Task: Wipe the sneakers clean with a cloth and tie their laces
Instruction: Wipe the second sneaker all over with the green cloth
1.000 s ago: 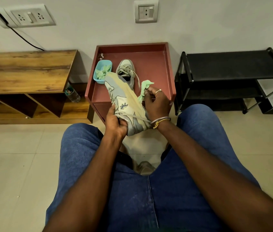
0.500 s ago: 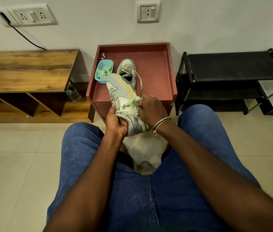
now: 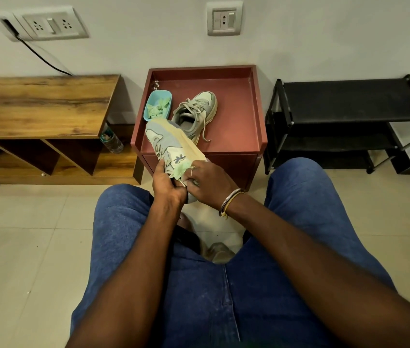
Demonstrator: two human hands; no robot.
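Both our forearms reach fwd over our thighs. Our left hand [image 3: 167,183] is curled in a grip, fingers closed. Our right hand [image 3: 207,180] presses beside it, knuckles up, touching it.

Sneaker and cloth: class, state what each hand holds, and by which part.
The left hand grips the raised sneaker at its heel end. The right hand presses a green cloth against the sneaker's side.

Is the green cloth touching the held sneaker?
Touching. The head view shows the cloth pressed flat against the side of the held sneaker under the right hand, with no gap; the left hand grips the sneaker.
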